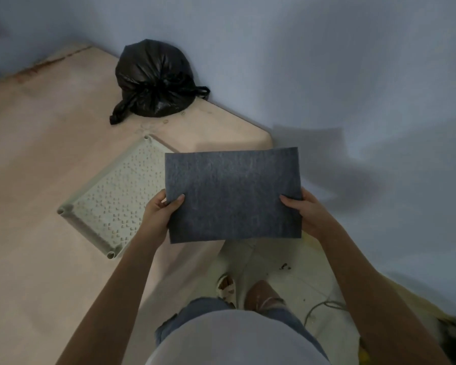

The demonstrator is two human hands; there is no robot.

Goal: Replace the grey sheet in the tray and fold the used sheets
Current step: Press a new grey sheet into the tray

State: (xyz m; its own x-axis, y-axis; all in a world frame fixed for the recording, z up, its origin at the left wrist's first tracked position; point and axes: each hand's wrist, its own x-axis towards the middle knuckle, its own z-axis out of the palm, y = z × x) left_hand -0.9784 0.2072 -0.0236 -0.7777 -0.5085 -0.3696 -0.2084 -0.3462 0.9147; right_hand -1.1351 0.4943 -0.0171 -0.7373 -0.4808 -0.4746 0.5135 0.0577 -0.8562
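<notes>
Grey sheet — flat, held in the air between both hands, above the table's near corner. Left hand pinches its left edge, thumb on top; right hand pinches the right edge likewise. Tray — perforated, bare, on the table, just left of the left fingers. Black bag — tied, well beyond the fingertips.

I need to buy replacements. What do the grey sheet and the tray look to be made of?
Grey sheet: probably felt or similar non-woven fabric, matte, with a fuzzy mottled face; it holds flat between the hands. Tray: likely moulded plastic, pale and smooth, with perforated floor and tubular corner sockets.
</notes>
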